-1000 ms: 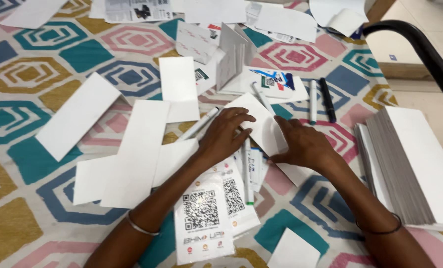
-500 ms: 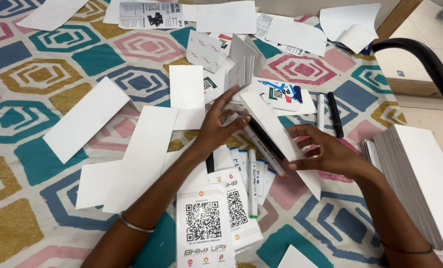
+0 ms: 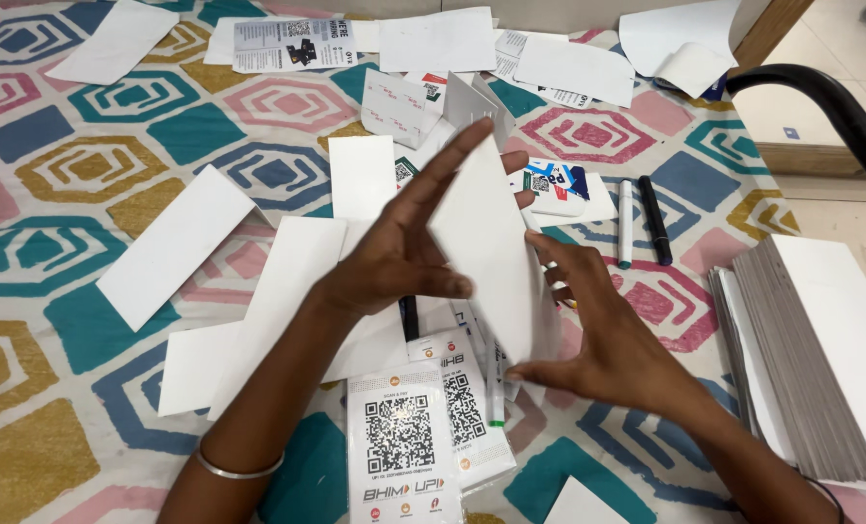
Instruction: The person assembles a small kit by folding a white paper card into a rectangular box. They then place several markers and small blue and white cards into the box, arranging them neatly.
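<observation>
Near the middle of the patterned mat (image 3: 83,175), you held a white folded card (image 3: 486,247) tilted up off the surface between both hands. Your left hand (image 3: 409,252) pressed flat against the card's left face, fingers stretched out and pointing toward the far edge, thumb lying along the lower edge. Your right hand (image 3: 603,340) cupped the card from the other side, fingers spread wide, thumb under the bottom corner; neither hand was closed round it, the card was simply pinched between the open palms. A thin bangle (image 3: 239,471) sat on your left wrist.

Below the card, toward the near edge, lay two printed code sheets (image 3: 418,437) overlapping, with a green-tipped pen (image 3: 494,383) just beside them. Blank white slips (image 3: 176,243) lay scattered left of your left arm. Two markers, one white (image 3: 625,223) and one black (image 3: 654,218), lay side by side toward the right edge, and a thick stack of white cards (image 3: 821,359) rested at the right edge, well apart from your hands.
</observation>
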